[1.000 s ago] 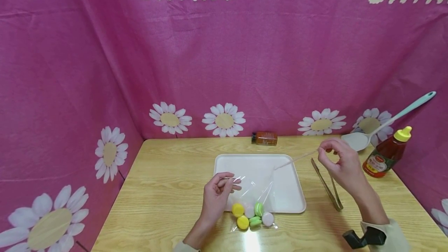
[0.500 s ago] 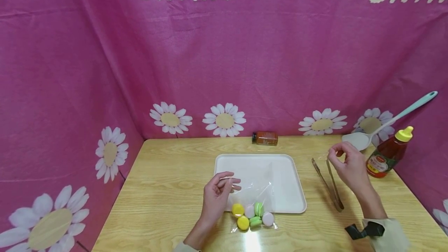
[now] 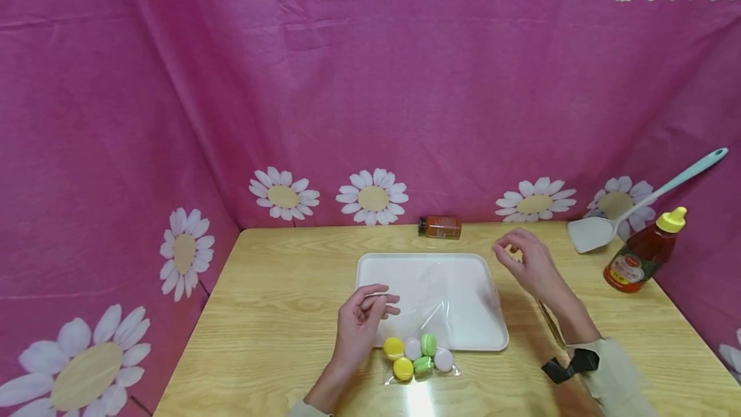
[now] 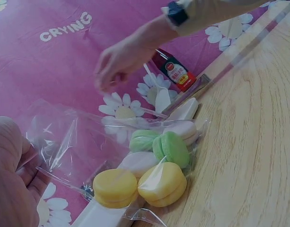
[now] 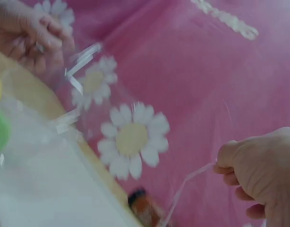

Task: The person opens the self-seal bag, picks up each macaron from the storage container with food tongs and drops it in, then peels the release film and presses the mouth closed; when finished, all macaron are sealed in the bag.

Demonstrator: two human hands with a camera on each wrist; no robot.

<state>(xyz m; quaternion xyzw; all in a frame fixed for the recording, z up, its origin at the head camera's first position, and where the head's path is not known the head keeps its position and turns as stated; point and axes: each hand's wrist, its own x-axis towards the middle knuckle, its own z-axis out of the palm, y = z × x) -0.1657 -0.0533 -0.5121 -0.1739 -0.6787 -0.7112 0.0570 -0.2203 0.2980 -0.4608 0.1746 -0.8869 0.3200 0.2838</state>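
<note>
My left hand [image 3: 360,320] pinches the upper left edge of a clear plastic bag [image 3: 437,324]. Yellow, green and pale lilac macarons [image 3: 403,369] sit in the bottom of the bag, over the near edge of a white tray [image 3: 477,314]. In the left wrist view, the yellow macarons [image 4: 161,184] are closest, with the green ones behind. Near the tray's right side, my right hand [image 3: 535,269] is raised with thumb and forefinger together. Those fingers pinch a thin clear strip [image 5: 182,187], seen hanging bent in the right wrist view.
Metal tongs [image 3: 550,324] lie partly hidden under the right forearm. At the back right are a white spatula [image 3: 593,233] with a pale green handle and a red sauce bottle [image 3: 631,269] with a yellow cap. A small dark-capped jar [image 3: 442,227] lies behind the tray.
My right hand pulled the strip away from the bag to the right, then came back left toward the tray. The left hand and the bag have stayed in place.
</note>
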